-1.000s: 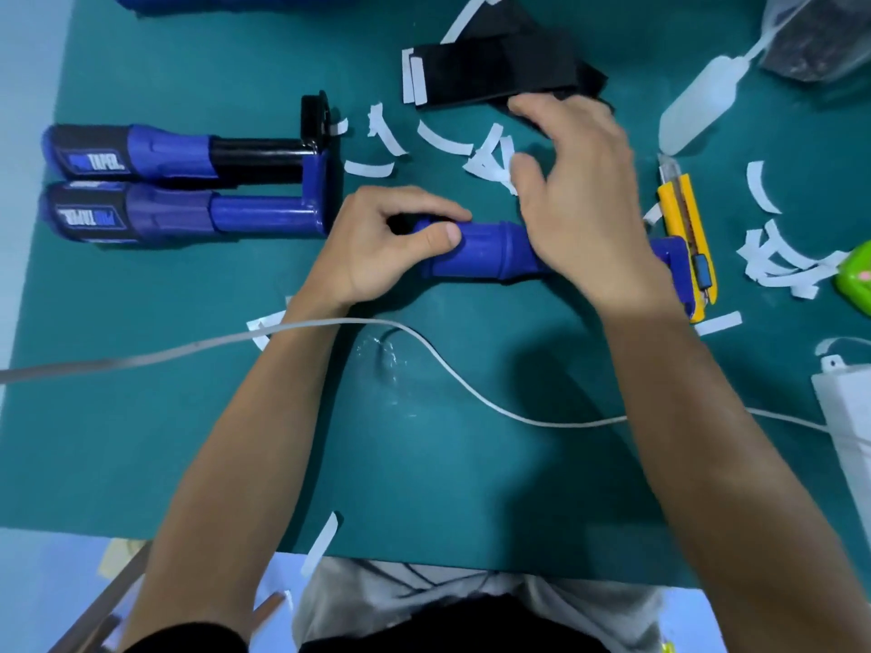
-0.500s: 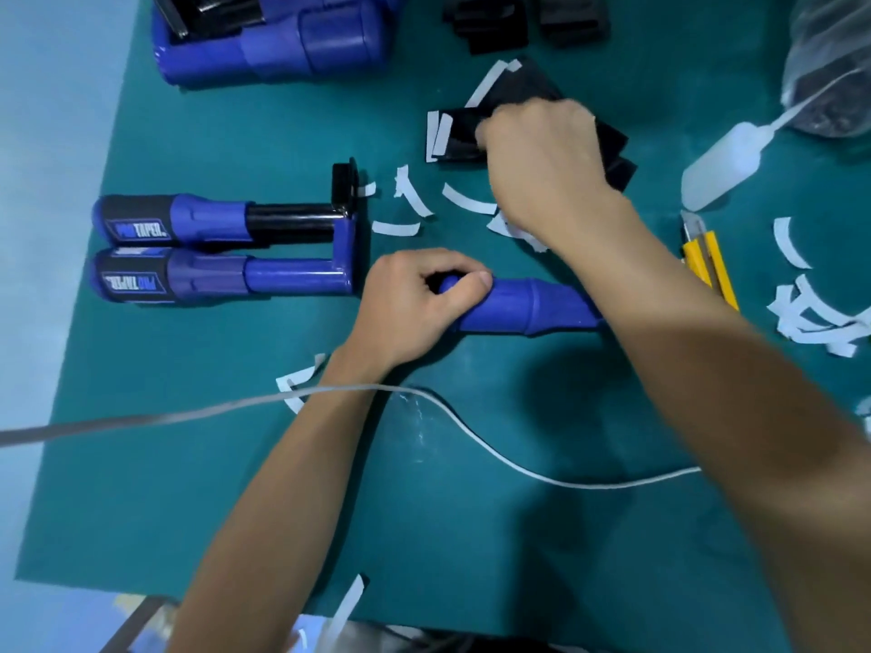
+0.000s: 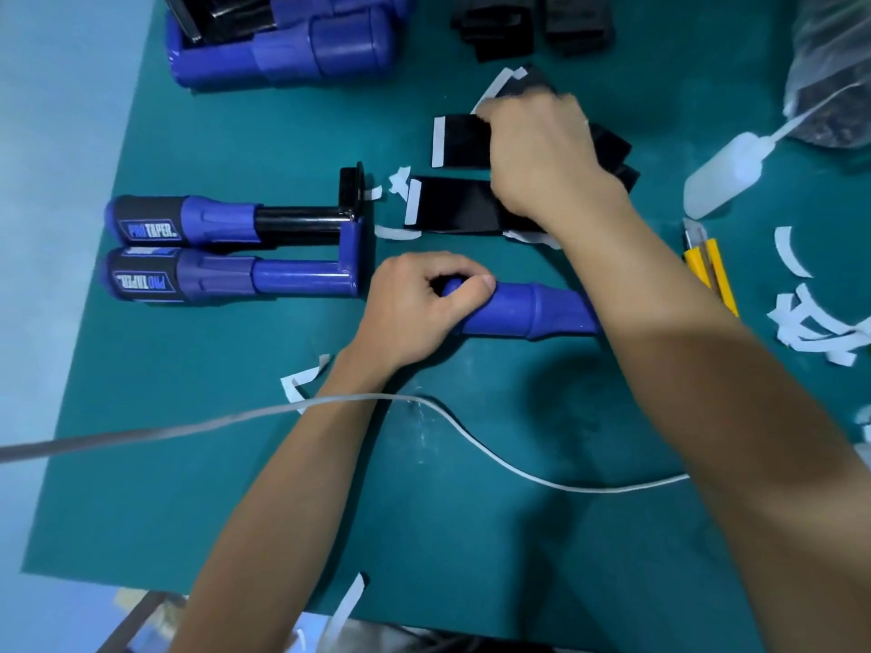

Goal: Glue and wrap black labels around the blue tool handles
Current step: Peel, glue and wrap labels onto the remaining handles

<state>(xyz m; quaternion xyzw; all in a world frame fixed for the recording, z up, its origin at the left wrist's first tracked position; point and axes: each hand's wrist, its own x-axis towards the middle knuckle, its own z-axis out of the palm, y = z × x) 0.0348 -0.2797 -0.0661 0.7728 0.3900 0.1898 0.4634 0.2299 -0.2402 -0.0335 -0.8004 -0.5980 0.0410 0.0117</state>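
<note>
A bare blue tool handle (image 3: 528,309) lies across the middle of the green mat (image 3: 235,464). My left hand (image 3: 419,306) grips its left end. My right hand (image 3: 537,157) lies over a pile of black labels (image 3: 459,141) further back, and one black label (image 3: 455,205) with a white strip at its left end comes out from under it toward me. The fingertips are hidden, so the exact hold is unclear. Two tools wrapped with black labels (image 3: 151,223) (image 3: 141,280) lie at the left.
More blue tools (image 3: 283,49) are stacked at the back left. A white glue bottle (image 3: 726,174), a yellow utility knife (image 3: 711,271) and white paper strips (image 3: 810,332) lie on the right. A white cable (image 3: 495,459) crosses the mat near me. Black pieces (image 3: 528,25) sit at the back.
My right hand left the blue handle and reached back to the black label pile; one label now lies drawn out toward me. The left hand kept its grip. The camera view shifted.
</note>
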